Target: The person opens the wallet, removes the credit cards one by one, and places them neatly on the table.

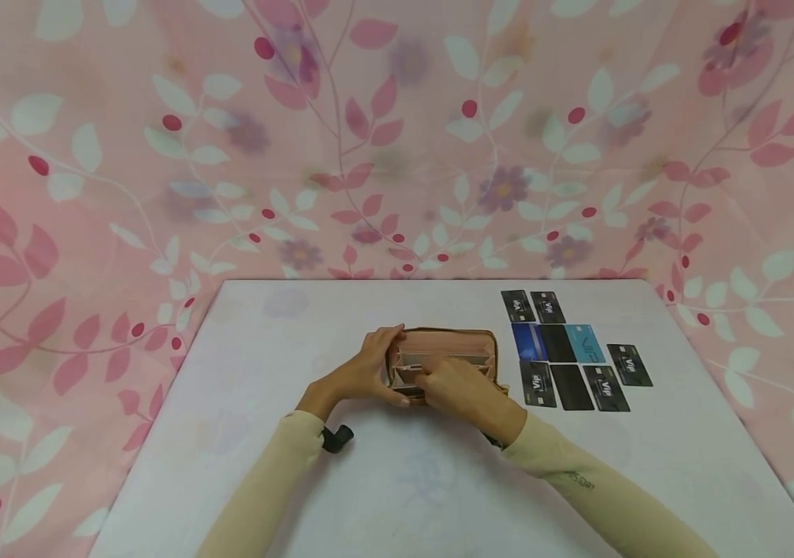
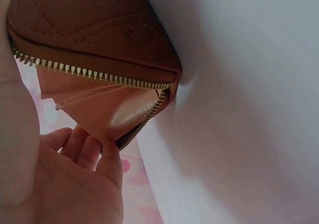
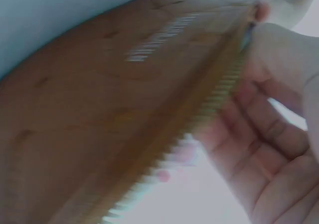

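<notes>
A brown zip-around wallet [image 1: 462, 335] stands spread wide on the table, its pinkish inner compartments facing up. My left hand [image 1: 366, 370] grips its left end, the thumb along the near cover and the fingers at the far cover. In the left wrist view, brass zipper teeth [image 2: 89, 73] edge the stitched cover, and tan folds [image 2: 124, 112] fan out inside. My right hand [image 1: 454, 385] reaches over the near cover, its bent fingers down in the compartments. Their tips are hidden; I cannot tell what they hold. The right wrist view is blurred along the zipper edge [image 3: 214, 102].
Right of the wallet, several cards lie in rows: black VIP cards [image 1: 611, 387], a plain black card [image 1: 572, 387], a light blue card [image 1: 583, 343] and a dark blue card [image 1: 528, 342]. The white table [image 1: 264, 325] meets a pink floral curtain [image 1: 397, 155] behind.
</notes>
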The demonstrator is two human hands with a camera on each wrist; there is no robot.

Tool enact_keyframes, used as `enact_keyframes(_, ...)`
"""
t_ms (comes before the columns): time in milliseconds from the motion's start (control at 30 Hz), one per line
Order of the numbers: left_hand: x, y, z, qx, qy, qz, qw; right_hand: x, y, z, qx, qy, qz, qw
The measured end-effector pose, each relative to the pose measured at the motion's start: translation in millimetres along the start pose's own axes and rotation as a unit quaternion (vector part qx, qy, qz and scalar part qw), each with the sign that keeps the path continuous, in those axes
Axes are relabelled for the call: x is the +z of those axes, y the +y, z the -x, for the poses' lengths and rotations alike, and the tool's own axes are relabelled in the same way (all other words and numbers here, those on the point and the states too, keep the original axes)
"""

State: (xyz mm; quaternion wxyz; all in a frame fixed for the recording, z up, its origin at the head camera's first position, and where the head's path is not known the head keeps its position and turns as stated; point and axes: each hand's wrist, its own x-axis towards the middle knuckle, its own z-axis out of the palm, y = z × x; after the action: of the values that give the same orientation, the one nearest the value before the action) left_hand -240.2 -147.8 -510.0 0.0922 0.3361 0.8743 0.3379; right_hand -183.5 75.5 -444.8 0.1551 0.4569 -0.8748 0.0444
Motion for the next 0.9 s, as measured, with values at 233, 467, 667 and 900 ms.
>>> enact_keyframes(233,1.0,-0.1,0.2,0.009,0.002,-0.004,1.0000,-18.8,-3.7,0.2,0.000,0.017,-0.023,1.000)
enact_keyframes(467,1.5,-0.8,0.1,0.022,0.008,-0.004,0.9997,-31.8,7.4,4.4,0.020,0.045,-0.089,0.995)
enact_keyframes(667,1.2,-1.3,0.0,0.022,0.004,-0.008,0.9997,-41.8,36.8,10.0,0.086,0.117,-0.170,0.975)
enact_keyframes(900,0.5,0.5,-1.0,0.028,0.006,0.000,0.9996,-36.9,92.0,31.0,0.236,0.205,-0.255,0.915)
